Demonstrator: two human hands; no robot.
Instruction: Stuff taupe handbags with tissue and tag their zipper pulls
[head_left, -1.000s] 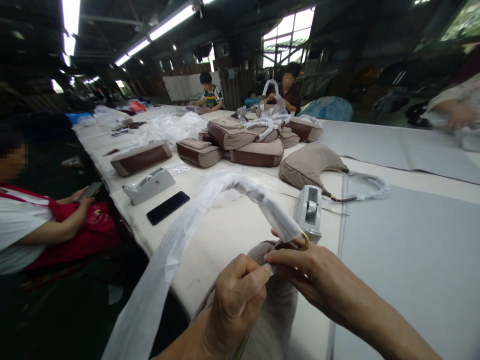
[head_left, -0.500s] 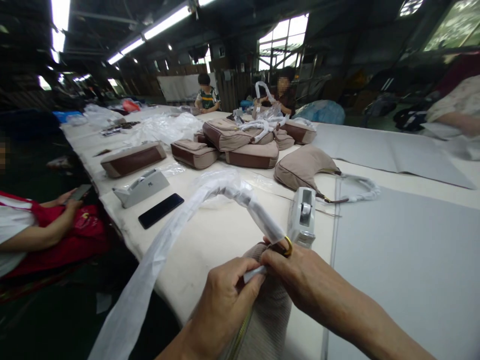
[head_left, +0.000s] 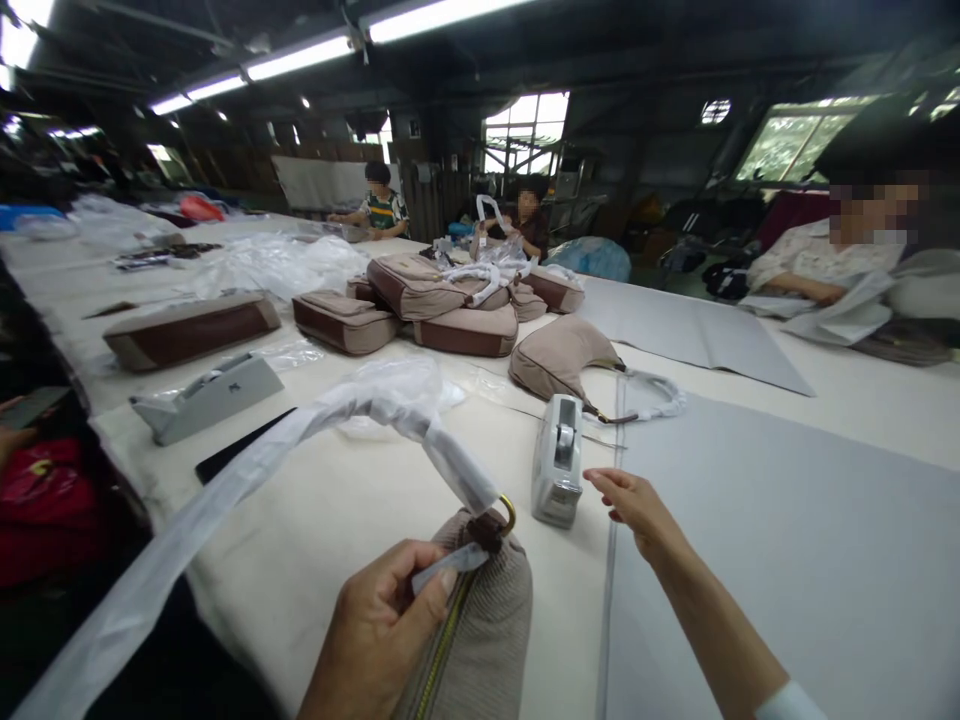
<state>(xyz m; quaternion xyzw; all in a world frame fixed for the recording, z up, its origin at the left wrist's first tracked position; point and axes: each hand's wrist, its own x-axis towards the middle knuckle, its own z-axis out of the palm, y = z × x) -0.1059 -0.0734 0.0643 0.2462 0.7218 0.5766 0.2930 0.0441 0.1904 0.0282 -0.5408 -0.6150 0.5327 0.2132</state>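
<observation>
A taupe ribbed handbag with a gold-toothed zipper stands at the table's front edge. My left hand pinches a small white paper strip at the zipper's upper end, beside a brown leather tab and a gold ring. From that ring the bag's strap, wrapped in white paper, arches up and off to the lower left. My right hand is off the bag, its fingers partly stretched and apart, just right of a grey tape dispenser. I see nothing between them.
Taupe and brown bags lie piled mid-table; another handbag sits nearer. A second tape dispenser and a dark phone are at left. Grey sheets cover the right. Several people sit around the table.
My right hand has left the bag and moved right to the tape dispenser. My left hand still pinches the strip. The view has turned right, bringing a person at the far right into sight.
</observation>
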